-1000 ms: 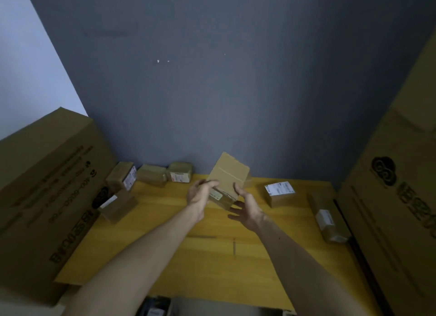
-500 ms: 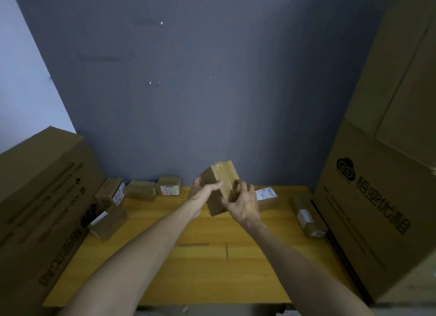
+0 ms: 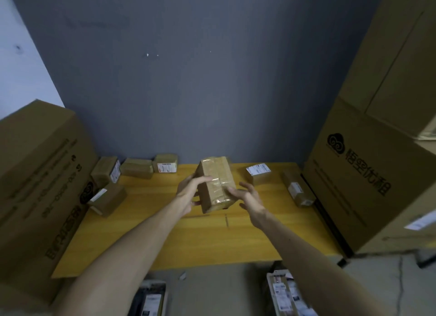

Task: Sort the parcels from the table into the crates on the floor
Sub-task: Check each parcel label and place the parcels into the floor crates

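We hold the taped cardboard parcel (image 3: 215,183) tilted above the yellow table (image 3: 188,240). It looks stiff and light, its tape slick; opposite side faces seem the surest hold. Our left hand (image 3: 191,193) grips its left side; our right hand (image 3: 247,195), loosely spread, touches its right edge.

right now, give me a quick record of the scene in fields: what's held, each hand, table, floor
held: taped cardboard parcel, lifted above the table
left hand: grips the parcel's left side, thumb on top
right hand: fingers spread against the parcel's right side
table: yellow wooden table
table left: four small parcels
table right: labelled parcel, long parcel
floor: left crate and right crate, partly in view
sides: left carton, right carton
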